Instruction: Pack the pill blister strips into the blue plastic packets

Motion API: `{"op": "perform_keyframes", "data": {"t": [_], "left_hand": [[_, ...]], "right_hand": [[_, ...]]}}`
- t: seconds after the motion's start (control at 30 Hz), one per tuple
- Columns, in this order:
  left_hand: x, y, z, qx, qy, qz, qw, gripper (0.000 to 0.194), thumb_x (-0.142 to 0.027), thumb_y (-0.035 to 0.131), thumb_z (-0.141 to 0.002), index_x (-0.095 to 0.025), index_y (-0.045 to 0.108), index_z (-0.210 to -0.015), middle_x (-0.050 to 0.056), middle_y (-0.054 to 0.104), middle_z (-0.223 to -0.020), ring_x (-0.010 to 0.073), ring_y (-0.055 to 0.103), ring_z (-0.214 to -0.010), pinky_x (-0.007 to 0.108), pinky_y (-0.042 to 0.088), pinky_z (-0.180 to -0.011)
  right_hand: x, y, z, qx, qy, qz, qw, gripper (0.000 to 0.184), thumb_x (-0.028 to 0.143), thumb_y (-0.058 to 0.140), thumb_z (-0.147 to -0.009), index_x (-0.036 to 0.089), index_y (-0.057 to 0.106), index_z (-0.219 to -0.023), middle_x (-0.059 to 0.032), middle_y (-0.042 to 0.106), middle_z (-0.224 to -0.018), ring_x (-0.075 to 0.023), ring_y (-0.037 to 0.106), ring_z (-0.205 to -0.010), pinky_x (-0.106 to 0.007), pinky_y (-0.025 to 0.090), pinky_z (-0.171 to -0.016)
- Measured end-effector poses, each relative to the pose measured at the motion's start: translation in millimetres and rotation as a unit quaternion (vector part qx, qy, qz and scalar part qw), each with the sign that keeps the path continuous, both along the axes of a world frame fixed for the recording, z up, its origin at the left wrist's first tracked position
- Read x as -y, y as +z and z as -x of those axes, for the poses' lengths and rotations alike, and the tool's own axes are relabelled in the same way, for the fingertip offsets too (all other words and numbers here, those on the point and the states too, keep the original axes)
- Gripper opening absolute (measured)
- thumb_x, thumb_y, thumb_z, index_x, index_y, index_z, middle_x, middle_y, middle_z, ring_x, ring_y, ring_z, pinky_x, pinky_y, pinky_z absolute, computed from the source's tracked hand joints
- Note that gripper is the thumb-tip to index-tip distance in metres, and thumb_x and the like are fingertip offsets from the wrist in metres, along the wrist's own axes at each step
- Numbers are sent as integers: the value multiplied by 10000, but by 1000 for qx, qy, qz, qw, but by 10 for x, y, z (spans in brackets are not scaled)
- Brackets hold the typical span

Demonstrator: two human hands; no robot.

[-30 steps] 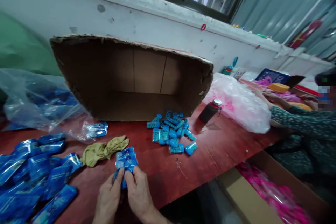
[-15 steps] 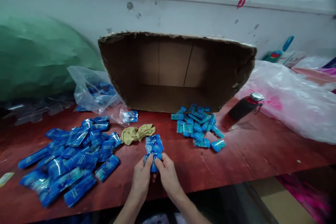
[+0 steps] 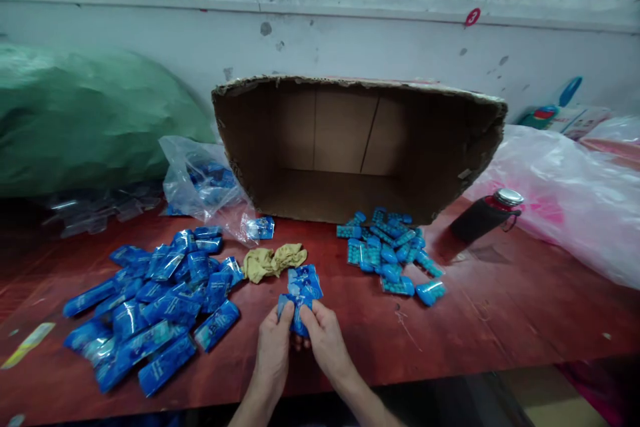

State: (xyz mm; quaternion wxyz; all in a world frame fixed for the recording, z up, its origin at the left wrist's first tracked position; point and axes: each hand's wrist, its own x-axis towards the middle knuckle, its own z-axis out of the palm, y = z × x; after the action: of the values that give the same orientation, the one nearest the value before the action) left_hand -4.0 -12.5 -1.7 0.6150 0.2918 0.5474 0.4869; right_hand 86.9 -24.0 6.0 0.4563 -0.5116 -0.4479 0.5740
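Note:
Between both thumbs and fingers I hold a small blue printed plastic packet (image 3: 299,320) near the table's front edge. My left hand (image 3: 273,345) pinches its left side and my right hand (image 3: 329,341) its right side, both closed. Just beyond, another blue printed piece (image 3: 306,280) lies flat; I cannot tell whether it joins the one in my fingers. A crumpled yellowish cloth (image 3: 274,262) lies behind it. To the left is a pile of filled blue packets (image 3: 165,303). Small clear-sided containers with blue beads (image 3: 390,250) are heaped to the right.
A cardboard box (image 3: 345,197) lies on its side at the back of the red table (image 3: 480,333). A dark bottle (image 3: 483,217) stands right of it, beside a large translucent bag (image 3: 565,193). A clear bag of blue packets (image 3: 205,183) and a green sack (image 3: 95,120) are left.
The view has swung left and levelled, so the co-worker on the right is out of sight. Both hands keep hold of the blue packet, with slightly shifted fingers.

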Motion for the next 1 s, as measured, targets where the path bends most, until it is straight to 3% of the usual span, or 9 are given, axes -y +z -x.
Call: {"op": "perform_keyframes", "data": {"t": [0.13,0.23,0.27,0.33,0.5,0.63,0.77,0.87,1.0], "left_hand": [[-65,32,121,9,47,1,999,334,-466,625,-610,-163,484,-605,-71,459,-404,72,397,-346,198,315,-340],[-77,60,223,37,62,27,997,334,-417,685,-551,-150,505,-637,-58,498,-454,75,427,-376,196,320,-342],[-71,68,247,51,58,35,996,335,-405,696,-538,-147,504,-633,-52,506,-461,79,436,-385,198,322,-342],[-51,83,272,73,52,47,995,335,-391,708,-525,-146,497,-614,-46,508,-455,83,445,-391,199,327,-345],[-49,118,284,88,76,48,992,332,-388,707,-532,-150,491,-616,-52,502,-441,80,446,-386,194,331,-353],[-101,100,287,43,111,38,992,333,-413,690,-530,-153,504,-620,-51,503,-440,84,443,-386,198,331,-356],[-131,39,239,-45,96,16,994,331,-449,647,-565,-144,559,-661,-48,521,-464,88,440,-392,210,346,-379],[-136,23,173,-77,62,-1,995,321,-443,640,-577,-139,576,-654,-54,503,-453,87,431,-397,206,343,-388],[-140,51,87,-104,58,-6,993,315,-435,617,-604,-135,597,-700,-42,530,-488,93,440,-425,209,359,-415]], "right_hand": [[-295,198,-69,173,47,-87,980,348,397,328,-867,185,508,-658,18,520,-592,-128,522,-568,-216,382,-528],[-711,256,-62,386,35,-153,909,224,365,489,-799,240,557,-971,-19,575,-921,-172,554,-803,-245,381,-662],[-859,244,-37,433,49,-142,889,254,351,519,-779,252,551,-1011,-27,570,-967,-182,553,-839,-253,377,-681],[-1118,190,35,454,59,-127,880,177,289,515,-781,228,599,-924,-46,586,-952,-194,552,-875,-263,369,-712],[-1324,147,101,423,57,-114,897,220,273,434,-828,178,626,-778,-87,626,-872,-204,556,-886,-273,364,-730],[-1021,238,-18,351,62,-109,928,318,354,348,-863,177,611,-837,-58,634,-836,-172,576,-810,-249,393,-670],[-598,158,-5,205,106,-59,971,217,341,506,-752,157,609,-804,14,608,-629,-115,561,-540,-194,406,-496],[-425,12,64,60,52,13,997,175,303,506,-719,141,557,-677,33,531,-514,-105,492,-431,-205,389,-427],[-379,-98,72,47,-10,2,999,158,273,507,-715,165,495,-600,46,469,-515,-92,437,-462,-197,360,-447]]}}
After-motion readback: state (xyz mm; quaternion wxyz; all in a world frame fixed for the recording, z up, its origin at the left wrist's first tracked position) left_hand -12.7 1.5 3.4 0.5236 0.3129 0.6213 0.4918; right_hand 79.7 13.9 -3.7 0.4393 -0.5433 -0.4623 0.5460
